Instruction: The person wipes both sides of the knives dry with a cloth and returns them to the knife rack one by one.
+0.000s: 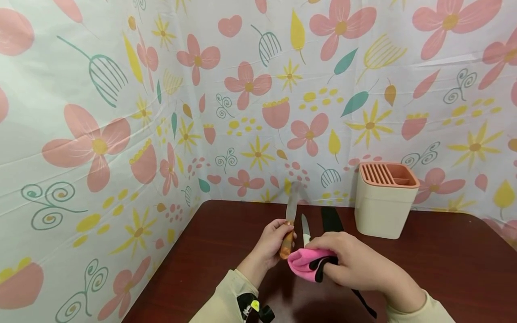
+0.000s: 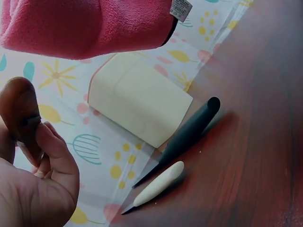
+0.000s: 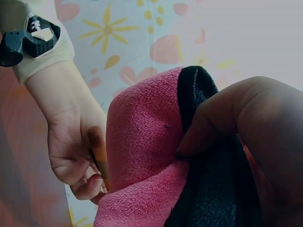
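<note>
My left hand (image 1: pixel 268 244) grips a knife by its wooden handle (image 1: pixel 287 244), with the broad blade (image 1: pixel 291 204) pointing up and away. A folded pink cloth (image 1: pixel 300 264) with black edging is held in my right hand (image 1: pixel 357 264), close to the butt of that handle. In the right wrist view the thumb (image 3: pixel 215 116) presses on the cloth's dark border. Beyond the hands, a small knife (image 1: pixel 305 229) with a white handle lies on the table. Beside it is a black-handled knife (image 2: pixel 191 130), partly hidden by my right hand in the head view.
A cream knife holder (image 1: pixel 383 206) with a slotted pink top stands at the back right of the dark red-brown table (image 1: pixel 448 251). Floral sheeting (image 1: pixel 250 121) hangs behind and to the left. A black strap (image 1: pixel 365 304) hangs below my right hand.
</note>
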The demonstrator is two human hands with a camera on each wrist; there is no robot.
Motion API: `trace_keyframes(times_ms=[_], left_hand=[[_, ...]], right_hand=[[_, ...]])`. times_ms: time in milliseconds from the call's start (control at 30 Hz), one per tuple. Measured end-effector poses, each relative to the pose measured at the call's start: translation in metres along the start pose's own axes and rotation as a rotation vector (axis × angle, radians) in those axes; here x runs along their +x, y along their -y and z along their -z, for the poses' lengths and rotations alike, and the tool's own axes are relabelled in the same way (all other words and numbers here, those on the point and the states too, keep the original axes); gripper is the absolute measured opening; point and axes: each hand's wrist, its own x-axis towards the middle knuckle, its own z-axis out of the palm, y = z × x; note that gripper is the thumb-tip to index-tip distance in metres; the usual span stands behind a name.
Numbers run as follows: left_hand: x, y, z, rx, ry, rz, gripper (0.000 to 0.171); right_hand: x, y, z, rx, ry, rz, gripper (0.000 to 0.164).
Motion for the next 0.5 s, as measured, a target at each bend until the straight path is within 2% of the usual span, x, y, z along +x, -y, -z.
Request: trace_keyframes(times_ms=[167,333,500], left_hand=[[0.0,0.0,0.001,-0.002,0.012,0.012,0.026],[-0.004,-0.002,0.0,-0.003,0.072,0.032,0.039],[-0.006,-0.005,-0.003,-0.014,0.126,0.072,0.045]], right_hand=[[0.001,0.001,-0.001,-0.015,-0.01,-0.02,0.057],[0.001,0.0,0.005,-0.003,-0.026,-0.05,0.06],[0.001,-0.004,0.02,0.021,-0.077,-0.05,0.062]])
